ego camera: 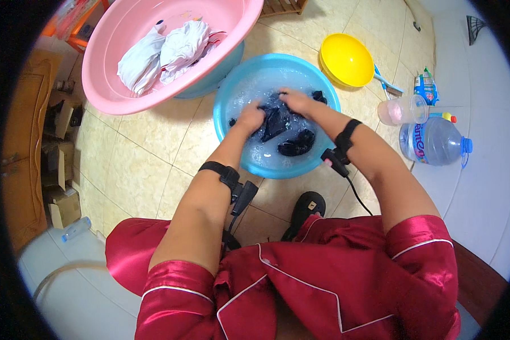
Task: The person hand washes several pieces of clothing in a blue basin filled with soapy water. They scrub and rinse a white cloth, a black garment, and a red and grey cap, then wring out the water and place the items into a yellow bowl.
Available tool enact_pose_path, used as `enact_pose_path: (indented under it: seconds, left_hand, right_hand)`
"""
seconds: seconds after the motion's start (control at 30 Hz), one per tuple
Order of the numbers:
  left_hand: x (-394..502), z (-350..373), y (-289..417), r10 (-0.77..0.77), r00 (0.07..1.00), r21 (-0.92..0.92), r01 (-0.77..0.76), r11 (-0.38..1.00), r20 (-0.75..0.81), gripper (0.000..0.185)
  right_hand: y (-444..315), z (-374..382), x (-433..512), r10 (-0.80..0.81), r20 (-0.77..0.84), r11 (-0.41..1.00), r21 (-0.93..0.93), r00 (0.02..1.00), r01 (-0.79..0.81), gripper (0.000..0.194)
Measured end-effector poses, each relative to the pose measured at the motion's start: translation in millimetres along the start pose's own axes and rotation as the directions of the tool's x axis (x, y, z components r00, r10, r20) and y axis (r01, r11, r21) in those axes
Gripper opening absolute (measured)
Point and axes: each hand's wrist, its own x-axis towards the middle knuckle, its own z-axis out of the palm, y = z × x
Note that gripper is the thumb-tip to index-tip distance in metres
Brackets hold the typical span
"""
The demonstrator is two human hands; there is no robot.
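A blue plastic basin of cloudy, sudsy water stands on the floor before me. Dark wet cloth lies partly under the water, with one lump above the surface near the front. My left hand grips the cloth at its left side, fingers curled and partly hidden. Farther back and to the right, my right hand is closed on the same cloth, a little blurred. Another dark bit of cloth shows by the basin's right wall.
Back left, a large pink basin with white wrung cloth rests over another blue basin. At right are a yellow bowl, a brush, a plastic tub and a large water bottle. Cardboard boxes line the left.
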Motion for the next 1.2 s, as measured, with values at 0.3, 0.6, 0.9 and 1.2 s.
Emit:
enact_pose_path:
  seconds: [0.3, 0.6, 0.9, 1.2]
  left_hand:
    - [-10, 0, 33, 0.035, 0.992, -0.976, 0.124, -0.179, 0.119, 0.037]
    - [-31, 38, 45, 0.115, 0.989, -0.98, 0.113, -0.165, 0.094, 0.034]
    - [-46, 46, 59, 0.14, 0.927, -0.934, 0.355, -0.04, 0.347, 0.04]
    - [-44, -33, 29, 0.037, 0.999, 0.262, -0.033, 0.964, -0.012, 0.048]
  right_hand:
    - [-48, 33, -77, -0.248, -0.126, 0.837, 0.472, 0.961, 0.278, 0.051]
    - [-57, 34, -60, -0.148, -0.139, 0.837, 0.509, 0.979, 0.199, 0.056]
    - [-38, -3, -40, -0.258, -0.374, 0.964, -0.155, 0.891, 0.215, 0.051]
    - [11, -96, -56, -0.231, -0.111, 0.959, -0.196, 0.967, 0.207, 0.046]
